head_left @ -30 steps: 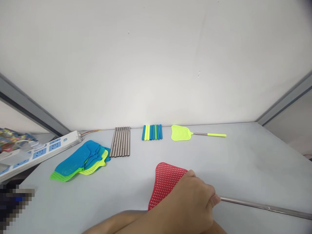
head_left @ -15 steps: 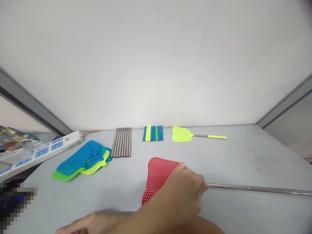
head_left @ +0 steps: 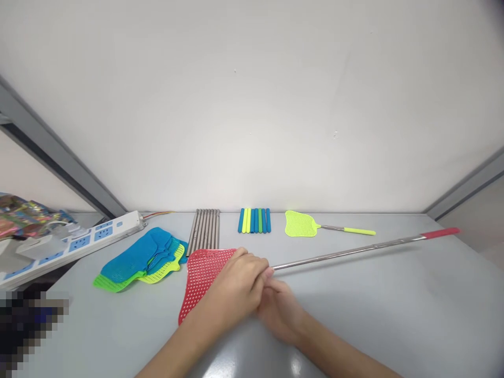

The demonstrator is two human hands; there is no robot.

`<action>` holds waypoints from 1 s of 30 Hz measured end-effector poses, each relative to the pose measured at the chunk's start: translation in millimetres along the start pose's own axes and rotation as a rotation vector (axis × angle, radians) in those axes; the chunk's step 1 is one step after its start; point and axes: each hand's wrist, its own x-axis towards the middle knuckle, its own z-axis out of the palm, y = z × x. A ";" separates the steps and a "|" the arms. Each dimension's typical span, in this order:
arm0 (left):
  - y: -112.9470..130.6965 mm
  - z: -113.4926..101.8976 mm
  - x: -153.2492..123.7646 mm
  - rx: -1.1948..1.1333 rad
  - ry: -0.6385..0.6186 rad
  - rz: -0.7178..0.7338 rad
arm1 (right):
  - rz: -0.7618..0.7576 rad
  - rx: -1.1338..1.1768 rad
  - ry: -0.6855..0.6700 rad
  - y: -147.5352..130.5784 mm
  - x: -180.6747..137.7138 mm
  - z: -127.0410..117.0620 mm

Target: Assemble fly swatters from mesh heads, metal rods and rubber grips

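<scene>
A red fly swatter lies across the grey table (head_left: 394,315). Its mesh head (head_left: 200,275) is near the middle. Its extended metal rod (head_left: 346,252) runs right and back to a red grip (head_left: 439,232). My left hand (head_left: 236,286) is closed over the neck where head and rod meet, hiding part of the mesh. My right hand (head_left: 281,310) sits just behind and under it. Its fingers are curled against the same joint and partly hidden by the left hand.
Along the back stand a row of metal rods (head_left: 205,231), coloured handle sleeves (head_left: 254,220) and a finished yellow swatter (head_left: 301,224). A pile of blue and green mesh heads (head_left: 137,260) and a white power strip (head_left: 79,241) are at the left.
The red swatter has swung and shifted left; its rod now points to the back right with the red grip in view. My right hand has come up beside the left hand.
</scene>
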 end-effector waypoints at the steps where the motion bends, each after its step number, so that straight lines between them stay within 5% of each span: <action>1: -5.7 0.3 -0.9 0.012 -0.017 0.000 | -0.014 0.083 0.044 -10.0 -7.0 -6.8; 7: -30.5 9.3 -5.8 0.138 -0.020 -0.004 | -0.153 0.094 0.144 -46.1 -22.2 -29.0; 16: -32.5 21.1 -12.3 0.067 -0.062 0.047 | -0.209 -0.055 0.253 -45.4 -12.5 -40.7; 30: -13.9 24.1 -24.3 -0.029 -0.147 -0.056 | -0.215 -0.258 0.146 -48.6 -24.8 -35.9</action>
